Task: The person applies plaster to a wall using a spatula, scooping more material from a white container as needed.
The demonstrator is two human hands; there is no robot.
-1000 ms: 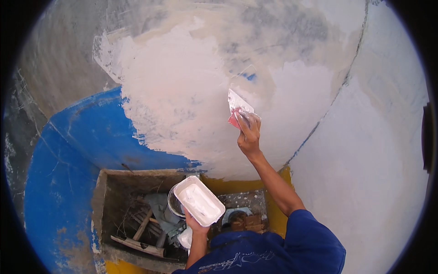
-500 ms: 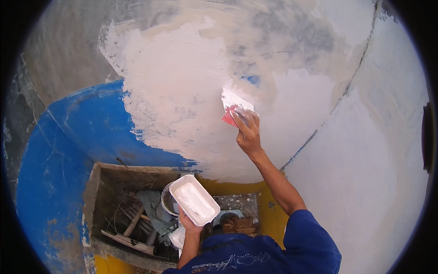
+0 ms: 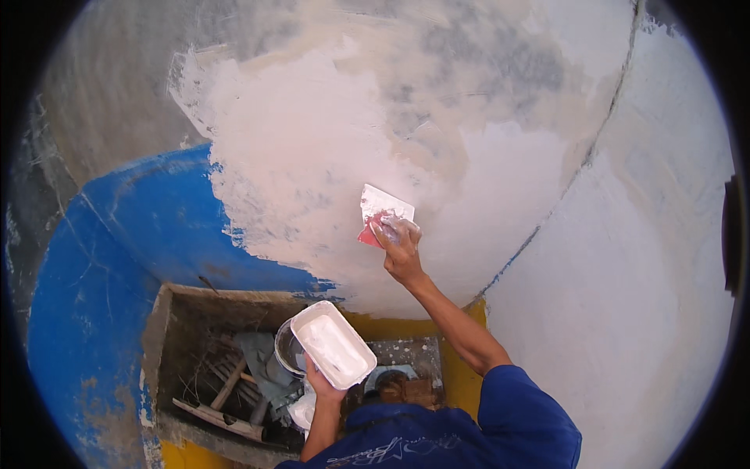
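Renovation site, half-coated wall (image 3: 305, 125) (part blue)

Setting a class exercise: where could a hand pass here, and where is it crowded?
Likely between scraper, tub and right forearm, before the white wall; also right of that forearm. Crowded: the trough, with sticks and cloth, and the bucket partly hidden by the tub.

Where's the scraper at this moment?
In the head view, the scraper is near centre in the right hand, at the whitish wall, right of the blue paint.

Concrete trough (image 3: 157, 336) — wooden sticks (image 3: 229, 384), greyish cloth (image 3: 266, 374)
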